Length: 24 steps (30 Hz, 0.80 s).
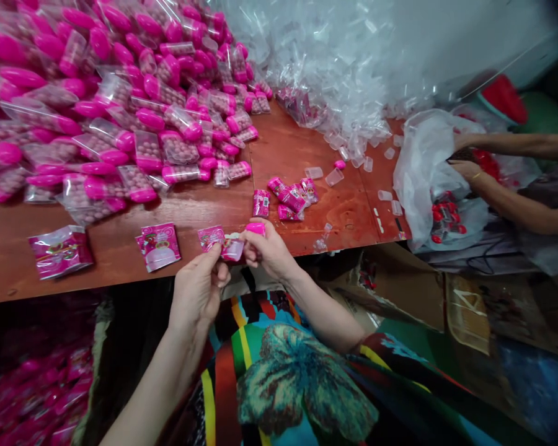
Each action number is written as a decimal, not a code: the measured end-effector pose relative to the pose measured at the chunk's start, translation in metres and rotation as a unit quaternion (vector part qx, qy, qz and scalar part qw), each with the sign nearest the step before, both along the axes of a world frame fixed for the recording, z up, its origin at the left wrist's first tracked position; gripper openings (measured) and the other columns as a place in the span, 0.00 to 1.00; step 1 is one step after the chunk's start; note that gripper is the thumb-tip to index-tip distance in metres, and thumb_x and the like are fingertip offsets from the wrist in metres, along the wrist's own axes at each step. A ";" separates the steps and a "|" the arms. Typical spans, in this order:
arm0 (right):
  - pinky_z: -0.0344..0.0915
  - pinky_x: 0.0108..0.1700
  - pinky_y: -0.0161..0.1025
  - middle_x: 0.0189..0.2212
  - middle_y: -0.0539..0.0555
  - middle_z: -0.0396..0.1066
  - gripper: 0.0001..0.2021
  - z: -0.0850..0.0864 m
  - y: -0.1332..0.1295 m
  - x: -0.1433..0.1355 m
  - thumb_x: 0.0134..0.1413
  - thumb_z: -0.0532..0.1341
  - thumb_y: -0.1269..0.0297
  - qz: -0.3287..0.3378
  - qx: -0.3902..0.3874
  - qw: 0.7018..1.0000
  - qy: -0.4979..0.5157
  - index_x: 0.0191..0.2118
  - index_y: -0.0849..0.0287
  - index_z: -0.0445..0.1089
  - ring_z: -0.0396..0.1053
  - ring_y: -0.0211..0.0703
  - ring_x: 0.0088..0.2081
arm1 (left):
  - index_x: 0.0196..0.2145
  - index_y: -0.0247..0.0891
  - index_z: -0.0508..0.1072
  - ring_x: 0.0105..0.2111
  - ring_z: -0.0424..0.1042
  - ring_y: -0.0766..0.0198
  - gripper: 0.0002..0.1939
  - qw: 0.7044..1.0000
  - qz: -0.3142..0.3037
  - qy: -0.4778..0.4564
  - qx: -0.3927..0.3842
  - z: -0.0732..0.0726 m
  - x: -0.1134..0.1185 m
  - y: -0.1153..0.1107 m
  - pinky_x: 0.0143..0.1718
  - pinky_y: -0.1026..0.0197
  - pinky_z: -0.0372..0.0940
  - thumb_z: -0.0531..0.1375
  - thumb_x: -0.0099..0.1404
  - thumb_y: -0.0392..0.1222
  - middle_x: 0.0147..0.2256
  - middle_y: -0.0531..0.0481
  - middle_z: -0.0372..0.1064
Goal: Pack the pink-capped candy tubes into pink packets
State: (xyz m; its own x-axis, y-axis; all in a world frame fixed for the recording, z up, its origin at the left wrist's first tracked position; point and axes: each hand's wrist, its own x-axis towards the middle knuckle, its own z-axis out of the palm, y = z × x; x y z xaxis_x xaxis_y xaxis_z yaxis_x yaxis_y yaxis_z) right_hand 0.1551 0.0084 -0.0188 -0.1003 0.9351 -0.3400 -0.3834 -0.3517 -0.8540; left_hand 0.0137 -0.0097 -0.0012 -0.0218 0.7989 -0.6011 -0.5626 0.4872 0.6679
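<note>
Near the front edge of the reddish wooden table [307, 152], my left hand [199, 282] pinches a pink printed packet [211, 236]. Just to its right, my right hand [268, 248] is closed on a small clear container with a pink cap [255, 228]. A clear part [233, 248] shows between the two hands, beside the packet. Flat pink packets [160, 246] lie to the left of my hands, and another packet [61, 251] is farther left. Several small pink packets [288, 197] lie just beyond my right hand.
Pink-capped containers of beads [139, 118] are heaped at the back left, clear empty containers [330, 62] at the back centre. At right, another person's hands [467, 167] reach into a white plastic bag [416, 161]. Cardboard boxes [400, 285] stand below the table edge.
</note>
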 end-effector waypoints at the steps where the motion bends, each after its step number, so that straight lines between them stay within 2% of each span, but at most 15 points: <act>1: 0.54 0.17 0.28 0.25 0.42 0.65 0.19 0.001 -0.001 0.002 0.55 0.64 0.58 0.001 -0.011 1.000 0.025 0.48 0.55 0.57 0.57 0.30 0.18 | 0.20 0.33 0.69 0.15 0.55 0.74 0.17 1.000 0.017 0.000 0.001 0.000 -0.001 0.001 0.16 0.68 0.48 0.73 0.48 0.43 0.15 0.57 0.61; 5: 0.61 0.19 0.28 0.24 0.45 0.68 0.15 0.003 -0.011 0.006 0.56 0.64 0.58 0.041 -0.014 0.998 0.047 0.41 0.58 0.60 0.63 0.31 0.20 | 0.19 0.34 0.67 0.15 0.56 0.74 0.18 0.998 0.060 0.006 0.001 -0.002 -0.005 0.003 0.16 0.69 0.50 0.74 0.48 0.41 0.15 0.58 0.61; 9: 0.64 0.18 0.28 0.30 0.47 0.73 0.19 -0.001 -0.024 -0.002 0.58 0.64 0.51 0.056 0.008 0.998 0.002 0.47 0.56 0.59 0.68 0.31 0.20 | 0.19 0.35 0.66 0.15 0.56 0.74 0.18 0.999 0.052 0.009 0.008 -0.006 -0.002 0.001 0.16 0.68 0.50 0.72 0.52 0.44 0.14 0.58 0.60; 12: 0.60 0.15 0.26 0.29 0.44 0.72 0.22 -0.003 -0.029 -0.009 0.59 0.63 0.49 0.068 0.007 0.997 -0.017 0.51 0.55 0.57 0.65 0.29 0.17 | 0.19 0.35 0.66 0.15 0.58 0.73 0.20 0.999 0.038 0.009 0.012 -0.009 -0.001 -0.001 0.18 0.68 0.52 0.71 0.55 0.46 0.13 0.57 0.60; 17: 0.51 0.12 0.25 0.25 0.42 0.71 0.30 0.002 -0.031 -0.008 0.60 0.63 0.50 0.103 -0.019 0.994 0.004 0.60 0.54 0.51 0.59 0.28 0.14 | 0.17 0.35 0.67 0.16 0.63 0.69 0.22 0.999 -0.025 -0.014 0.015 -0.007 -0.003 -0.003 0.20 0.66 0.56 0.69 0.57 0.52 0.14 0.53 0.63; 20: 0.47 0.14 0.25 0.24 0.42 0.69 0.29 0.004 -0.030 -0.005 0.62 0.61 0.50 0.140 -0.036 0.989 0.027 0.62 0.53 0.51 0.54 0.27 0.14 | 0.16 0.34 0.68 0.16 0.64 0.67 0.24 0.996 -0.079 -0.024 0.015 -0.004 -0.006 -0.001 0.20 0.65 0.56 0.67 0.58 0.55 0.13 0.51 0.63; 22: 0.47 0.16 0.26 0.24 0.42 0.67 0.28 0.003 -0.030 -0.003 0.64 0.59 0.51 0.156 -0.022 0.987 0.008 0.63 0.54 0.51 0.52 0.27 0.15 | 0.16 0.33 0.69 0.16 0.63 0.68 0.24 0.994 -0.107 -0.030 0.014 -0.002 -0.007 -0.001 0.19 0.65 0.55 0.68 0.57 0.55 0.14 0.50 0.64; 24: 0.52 0.19 0.27 0.26 0.43 0.66 0.28 -0.001 -0.030 -0.003 0.63 0.61 0.54 0.143 0.020 0.988 -0.057 0.63 0.54 0.52 0.55 0.28 0.18 | 0.17 0.33 0.70 0.16 0.61 0.69 0.24 0.992 -0.118 -0.031 0.016 -0.002 -0.007 0.000 0.18 0.66 0.53 0.69 0.56 0.55 0.14 0.51 0.63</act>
